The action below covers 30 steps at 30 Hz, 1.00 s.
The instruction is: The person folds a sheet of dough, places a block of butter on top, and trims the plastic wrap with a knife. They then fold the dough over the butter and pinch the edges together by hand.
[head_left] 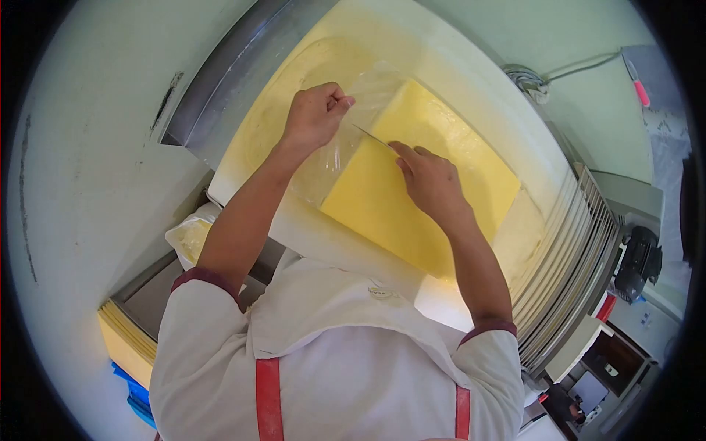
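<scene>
Two bare hands are seen over a pale, smooth surface (471, 81) on which a large, flat, rectangular slab of yellow dough (419, 176) is laid, near the surface's right edge. The left hand (316, 114) is closed into a fist, its fingers gripping a sheet of thin, clear, wrinkled plastic film (342, 140) that is lifted off the slab's left end. The right hand (430, 180) is laid flat on the slab, its fingers stretched out and pressed on the yellow top at the edge of the film, nothing being gripped by them. The slab's face is matte and even, with straight sides and square corners. Along the surface's right edge a ribbed metal grille (566, 272) is seen, and beyond it a dark motor (636, 261). At the lower left, a stack of yellow sheets (125, 338) is kept below the surface. A coiled cable (526, 79) is lying at the far right corner. White sleeves with dark red cuffs are worn.
</scene>
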Motion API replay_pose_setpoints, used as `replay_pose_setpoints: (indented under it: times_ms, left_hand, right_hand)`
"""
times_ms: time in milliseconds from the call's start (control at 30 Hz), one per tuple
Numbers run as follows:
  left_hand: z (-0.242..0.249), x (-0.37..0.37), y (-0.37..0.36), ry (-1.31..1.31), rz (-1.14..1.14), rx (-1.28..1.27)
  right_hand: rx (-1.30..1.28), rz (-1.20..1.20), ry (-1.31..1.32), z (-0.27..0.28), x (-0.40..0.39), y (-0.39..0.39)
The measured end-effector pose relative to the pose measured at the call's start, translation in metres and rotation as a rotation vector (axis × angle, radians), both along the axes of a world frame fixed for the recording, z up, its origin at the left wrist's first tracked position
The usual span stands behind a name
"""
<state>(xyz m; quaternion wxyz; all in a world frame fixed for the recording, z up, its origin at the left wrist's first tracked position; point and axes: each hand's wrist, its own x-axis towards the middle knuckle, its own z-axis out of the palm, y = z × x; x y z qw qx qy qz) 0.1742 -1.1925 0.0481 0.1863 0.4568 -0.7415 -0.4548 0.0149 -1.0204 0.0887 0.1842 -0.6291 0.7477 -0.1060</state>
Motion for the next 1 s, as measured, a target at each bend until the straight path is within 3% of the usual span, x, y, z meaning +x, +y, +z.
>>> replay_pose_setpoints:
  times_ms: [200, 400, 433, 533, 600, 633, 733, 833, 1000]
  left_hand:
    - [-0.031, 0.022, -0.017, 0.275, 0.095, -0.169]
    - [-0.002, 0.039, -0.001, 0.189, 0.279, -0.310]
    - [0.001, 0.024, 0.013, 0.211, 0.219, -0.365]
    - [0.012, -0.044, 0.072, 0.233, -0.021, -0.479]
    - [0.008, -0.100, 0.138, 0.167, -0.310, -0.355]
    - [-0.008, -0.127, 0.165, 0.189, -0.489, -0.396]
    - [-0.030, -0.188, 0.229, -0.009, -0.824, -0.575]
    - [-0.025, -0.218, 0.254, -0.206, -0.863, -0.747]
    - [-0.023, -0.231, 0.260, -0.321, -0.886, -0.769]
  right_hand:
    - [0.143, -0.132, 0.097, 0.040, -0.058, 0.119]
    - [0.443, -0.492, 0.302, 0.091, -0.133, 0.293]
    - [0.495, -0.561, 0.336, 0.096, -0.138, 0.313]
    - [0.132, -0.739, 0.072, 0.078, -0.147, 0.343]
    - [-0.219, -0.761, -0.175, 0.012, -0.146, 0.347]
    - [-0.163, -0.957, -0.447, 0.006, -0.130, 0.323]
    - [-0.278, -1.057, -0.709, -0.036, -0.116, 0.273]
    - [-0.378, -1.099, -0.655, -0.050, -0.120, 0.252]
    - [-0.374, -1.081, -0.548, -0.049, -0.132, 0.243]
